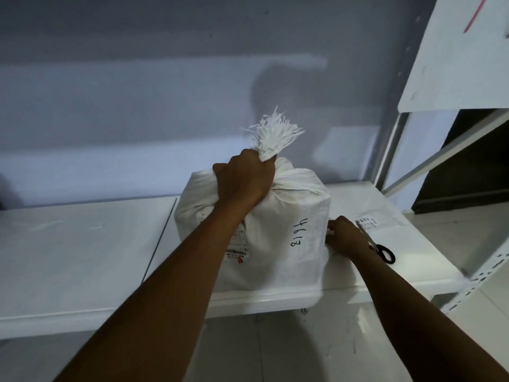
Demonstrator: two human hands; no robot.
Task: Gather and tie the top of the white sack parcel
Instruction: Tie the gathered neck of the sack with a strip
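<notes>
A white woven sack parcel [289, 235] stands upright on a white table [82, 257], with "4613" handwritten on its front and a printed label low on its left side. Its top is gathered into a frayed tuft [272, 133] that sticks up. My left hand [245, 180] is clenched around the gathered neck just under the tuft. My right hand [345, 237] presses against the sack's right side near the bottom, fingers curled on the fabric there. I cannot see any separate string.
Black-handled scissors [384, 252] lie on the table just right of my right hand, beside a flat white printed packet [369, 221]. A white metal shelving rack [468, 188] stands at the right. A grey wall is behind the table.
</notes>
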